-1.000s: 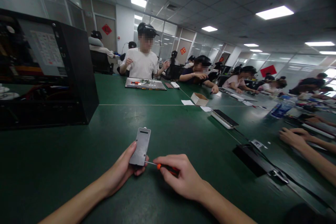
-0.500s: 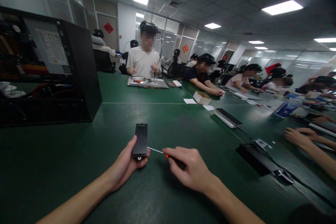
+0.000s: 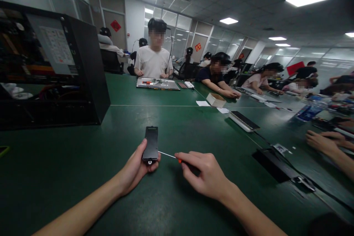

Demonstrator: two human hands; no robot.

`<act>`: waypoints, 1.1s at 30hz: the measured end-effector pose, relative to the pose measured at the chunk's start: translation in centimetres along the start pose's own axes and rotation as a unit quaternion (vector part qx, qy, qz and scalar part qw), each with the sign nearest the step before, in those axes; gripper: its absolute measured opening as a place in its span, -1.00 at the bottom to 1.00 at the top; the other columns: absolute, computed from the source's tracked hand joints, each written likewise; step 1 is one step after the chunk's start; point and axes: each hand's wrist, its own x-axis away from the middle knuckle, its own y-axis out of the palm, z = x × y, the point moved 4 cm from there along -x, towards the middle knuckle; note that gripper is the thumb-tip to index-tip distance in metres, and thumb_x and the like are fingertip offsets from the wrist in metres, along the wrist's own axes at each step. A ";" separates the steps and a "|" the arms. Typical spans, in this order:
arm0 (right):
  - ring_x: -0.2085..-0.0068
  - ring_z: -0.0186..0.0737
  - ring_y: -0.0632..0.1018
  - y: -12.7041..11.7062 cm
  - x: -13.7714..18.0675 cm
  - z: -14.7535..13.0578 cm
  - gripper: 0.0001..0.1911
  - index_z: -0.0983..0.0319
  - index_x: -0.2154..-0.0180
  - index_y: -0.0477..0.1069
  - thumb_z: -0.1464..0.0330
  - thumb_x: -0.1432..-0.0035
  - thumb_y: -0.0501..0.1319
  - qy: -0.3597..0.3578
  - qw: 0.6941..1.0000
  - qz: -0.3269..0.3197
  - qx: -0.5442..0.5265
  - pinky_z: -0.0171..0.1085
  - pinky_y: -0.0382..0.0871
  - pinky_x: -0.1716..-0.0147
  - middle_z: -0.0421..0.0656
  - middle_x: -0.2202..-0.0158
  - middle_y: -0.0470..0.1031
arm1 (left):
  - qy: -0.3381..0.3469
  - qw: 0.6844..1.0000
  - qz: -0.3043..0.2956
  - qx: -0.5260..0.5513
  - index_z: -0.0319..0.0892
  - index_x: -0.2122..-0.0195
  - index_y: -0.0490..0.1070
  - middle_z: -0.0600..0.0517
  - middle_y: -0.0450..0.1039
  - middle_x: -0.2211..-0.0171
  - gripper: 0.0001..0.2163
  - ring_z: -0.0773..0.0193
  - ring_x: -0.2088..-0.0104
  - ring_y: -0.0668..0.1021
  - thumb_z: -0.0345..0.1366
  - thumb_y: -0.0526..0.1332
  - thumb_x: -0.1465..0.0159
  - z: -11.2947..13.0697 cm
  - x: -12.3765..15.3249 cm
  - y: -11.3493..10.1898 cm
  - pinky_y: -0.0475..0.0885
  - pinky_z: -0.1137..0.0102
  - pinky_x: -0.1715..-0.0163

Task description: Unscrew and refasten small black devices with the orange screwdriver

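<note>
A slim black rectangular case [image 3: 151,143], with a small white ring tab at its near end, is gripped in my left hand [image 3: 135,166]. My thumb lies along its left side and the fingers curl beneath. My right hand [image 3: 203,173] is closed around a screwdriver [image 3: 168,155], which has a thin metal shaft and an orange collar; the palm hides most of the handle. The shaft's tip meets the right edge of the case. Whether it is wedged into a seam or only touching, I cannot tell. Both hands are above the green table [image 3: 155,206].
An open black computer tower [image 3: 91,70] stands at left. To the right are a cardboard box [image 3: 216,100], a phone [image 3: 245,120] on a white block, a black flat piece [image 3: 272,166] with cables, and a co-worker's hands [image 3: 322,142]. Other people sit across the table.
The view has shifted slightly, so the scene sits a little further right. My hands keep their holds, with the screwdriver at the case's edge. The person opposite has lowered their hands.
</note>
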 end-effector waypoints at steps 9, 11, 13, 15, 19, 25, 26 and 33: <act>0.49 -0.35 0.49 -0.9 0.0 0.1 -0.69 0.26 0.03 0.56 0.45 -0.25 0.15 -0.001 1.000 -0.007 0.000 -0.34 0.26 0.47 -0.18 0.44 0.54 | 0.011 1.000 -0.003 -0.012 -0.24 0.25 0.35 0.01 0.46 0.45 -0.45 0.41 0.59 0.35 0.26 0.12 -0.31 -0.4 0.1 -0.3 0.17 0.47 0.52; 0.49 -0.35 0.48 -1.0 0.0 0.2 -0.69 0.26 0.03 0.56 0.45 -0.25 0.15 0.000 1.000 -0.009 -0.004 -0.34 0.26 0.47 -0.18 0.43 0.54 | 0.006 1.000 -0.007 -0.006 -0.23 0.25 0.34 0.01 0.45 0.46 -0.45 0.41 0.59 0.34 0.26 0.09 -0.33 -0.4 0.1 -0.2 0.16 0.47 0.53; 0.49 -0.36 0.48 -1.0 0.0 0.2 -0.70 0.26 0.04 0.56 0.45 -0.25 0.15 -0.003 1.000 -0.010 -0.005 -0.35 0.26 0.47 -0.19 0.44 0.54 | 0.001 1.000 -0.007 -0.001 -0.24 0.24 0.35 0.01 0.45 0.46 -0.46 0.41 0.59 0.34 0.24 0.08 -0.35 -0.3 0.0 -0.2 0.17 0.47 0.52; 0.50 -0.36 0.48 -1.0 0.0 0.2 -0.70 0.26 0.05 0.56 0.45 -0.24 0.15 -0.005 1.000 -0.011 -0.004 -0.35 0.26 0.47 -0.19 0.45 0.54 | -0.002 1.000 -0.005 0.002 -0.24 0.24 0.35 0.00 0.45 0.46 -0.48 0.40 0.58 0.34 0.22 0.07 -0.37 -0.2 0.0 -0.2 0.18 0.47 0.52; 0.49 -0.35 0.50 -1.1 -0.1 0.4 -0.71 0.26 0.06 0.56 0.46 -0.23 0.15 -0.005 1.000 -0.006 -0.008 -0.35 0.30 0.47 -0.18 0.42 0.57 | -0.006 1.000 -0.008 0.010 -0.23 0.23 0.34 -0.01 0.44 0.46 -0.49 0.39 0.57 0.33 0.21 0.04 -0.38 -0.2 0.0 -0.2 0.18 0.47 0.52; 0.46 -0.34 0.53 -1.1 0.0 0.6 -0.71 0.25 0.04 0.55 0.45 -0.27 0.14 -0.005 1.000 -0.002 -0.008 -0.34 0.34 0.43 -0.17 0.39 0.59 | 0.002 0.999 -0.040 -0.025 -0.23 0.20 0.33 0.00 0.44 0.47 -0.47 0.40 0.59 0.32 0.24 0.06 -0.35 -0.3 0.1 0.2 0.17 0.47 0.53; 0.47 -0.34 0.52 -1.0 0.1 0.6 -0.71 0.26 0.03 0.55 0.44 -0.28 0.14 -0.006 1.000 -0.001 -0.004 -0.34 0.33 0.44 -0.17 0.40 0.57 | 0.008 0.998 -0.044 -0.038 -0.23 0.20 0.33 0.00 0.44 0.47 -0.47 0.39 0.59 0.33 0.25 0.08 -0.34 -0.2 0.2 0.3 0.17 0.47 0.54; 0.50 -0.35 0.47 -0.7 0.3 -0.1 -0.69 0.28 -0.02 0.53 0.43 -0.31 0.12 -0.021 0.999 0.014 0.043 -0.34 0.28 0.49 -0.18 0.42 0.53 | 0.016 0.995 -0.038 -0.095 -0.19 0.14 0.31 -0.05 0.53 0.37 -0.49 0.35 0.61 0.40 0.23 0.16 -0.29 0.0 0.6 0.8 0.26 0.44 0.57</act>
